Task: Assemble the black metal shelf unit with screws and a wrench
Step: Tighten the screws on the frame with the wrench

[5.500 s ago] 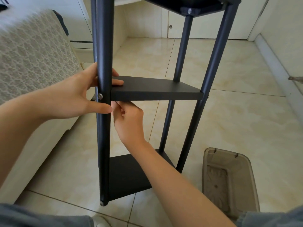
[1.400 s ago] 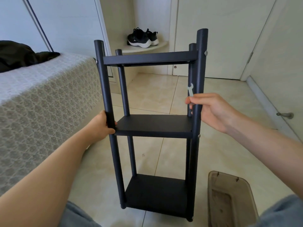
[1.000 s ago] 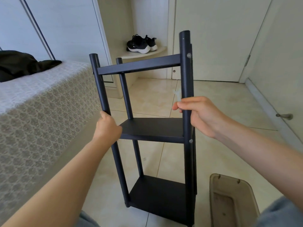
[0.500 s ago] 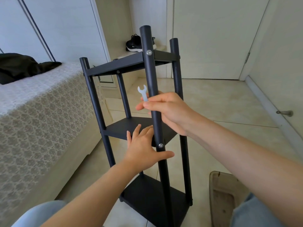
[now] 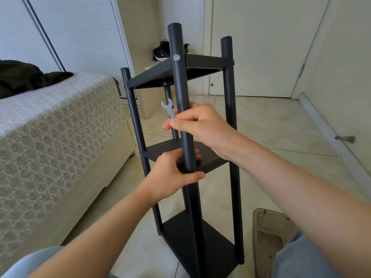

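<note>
Right hand (image 5: 202, 125) grips the front post (image 5: 179, 81) of the black shelf unit (image 5: 202, 63), wrench (image 5: 168, 109) pinched alongside, steadying the frame. Left hand (image 5: 170, 177) curls round the post at the middle shelf (image 5: 210, 155), likely bracing that joint.

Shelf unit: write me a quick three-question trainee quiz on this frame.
1. True or false: the left hand and right hand grip the same post.
2. Which hand holds the wrench? A left, B right, C neither.
3. Fill in: the left hand sits level with the ____ shelf.
Key: 1 true; 2 B; 3 middle.
</note>
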Demonstrator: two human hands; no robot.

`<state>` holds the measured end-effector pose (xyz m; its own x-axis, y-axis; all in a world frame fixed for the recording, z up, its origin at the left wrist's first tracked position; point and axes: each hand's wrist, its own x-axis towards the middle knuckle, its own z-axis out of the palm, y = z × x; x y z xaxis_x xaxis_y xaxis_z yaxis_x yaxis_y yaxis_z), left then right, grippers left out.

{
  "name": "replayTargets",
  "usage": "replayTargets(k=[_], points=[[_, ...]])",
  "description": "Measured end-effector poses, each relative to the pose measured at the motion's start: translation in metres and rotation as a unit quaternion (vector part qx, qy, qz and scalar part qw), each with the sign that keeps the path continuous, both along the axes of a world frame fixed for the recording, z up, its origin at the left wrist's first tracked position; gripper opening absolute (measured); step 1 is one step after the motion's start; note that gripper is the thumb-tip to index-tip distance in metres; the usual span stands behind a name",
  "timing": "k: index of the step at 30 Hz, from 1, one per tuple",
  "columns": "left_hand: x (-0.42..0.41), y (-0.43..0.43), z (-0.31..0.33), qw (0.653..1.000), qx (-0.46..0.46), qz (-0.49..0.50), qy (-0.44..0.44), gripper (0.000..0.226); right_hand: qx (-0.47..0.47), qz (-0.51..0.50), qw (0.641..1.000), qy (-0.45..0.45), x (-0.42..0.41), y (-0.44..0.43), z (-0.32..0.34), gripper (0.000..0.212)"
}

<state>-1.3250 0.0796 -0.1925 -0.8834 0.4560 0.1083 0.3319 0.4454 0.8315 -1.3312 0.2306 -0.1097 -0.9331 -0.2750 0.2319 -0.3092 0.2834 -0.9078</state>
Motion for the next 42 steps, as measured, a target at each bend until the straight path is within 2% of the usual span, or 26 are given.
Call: replayTargets(k=[1, 5, 12, 17, 22, 26, 30, 33, 37, 42], points=[[-0.002, -0.003, 0.005, 1.000, 0.017, -0.014, -0.023, 0.053, 0.013, 0.012, 1.000, 0.003, 0.000, 0.002, 0.002, 0.017], [-0.008, -0.012, 0.015, 0.998, -0.010, -0.052, -0.043, 0.048, 0.046, 0.027, 0.999, 0.010, 0.000, 0.008, 0.007, 0.019], [-0.012, -0.012, 0.018, 0.998, 0.008, -0.041, -0.045, 0.053, 0.035, -0.064, 0.997, 0.041, 0.012, 0.028, -0.002, 0.018], [-0.021, -0.018, 0.022, 0.995, 0.039, -0.044, -0.083, 0.045, 0.152, -0.127, 0.977, 0.072, 0.030, 0.043, -0.020, 0.029], [-0.027, -0.021, 0.025, 0.995, 0.027, -0.042, -0.086, 0.048, 0.148, -0.170, 0.974, 0.028, 0.047, 0.047, -0.048, 0.016], [-0.030, -0.019, 0.029, 0.996, 0.017, -0.037, -0.075, 0.048, 0.141, -0.148, 0.979, -0.019, 0.054, 0.041, -0.078, 0.020], [-0.029, -0.015, 0.032, 0.996, 0.020, -0.036, -0.075, 0.044, 0.202, -0.112, 0.972, -0.050, 0.056, 0.027, -0.107, 0.027], [-0.028, -0.012, 0.034, 0.997, 0.015, -0.032, -0.069, 0.052, 0.198, -0.106, 0.973, -0.057, 0.053, 0.020, -0.118, 0.024], [-0.029, -0.012, 0.034, 0.998, 0.003, -0.022, -0.057, 0.037, 0.184, -0.126, 0.974, -0.042, 0.046, 0.012, -0.123, 0.024], [-0.030, -0.016, 0.039, 0.999, -0.028, 0.011, -0.038, 0.037, 0.125, -0.146, 0.980, -0.043, 0.042, 0.000, -0.127, 0.021]])
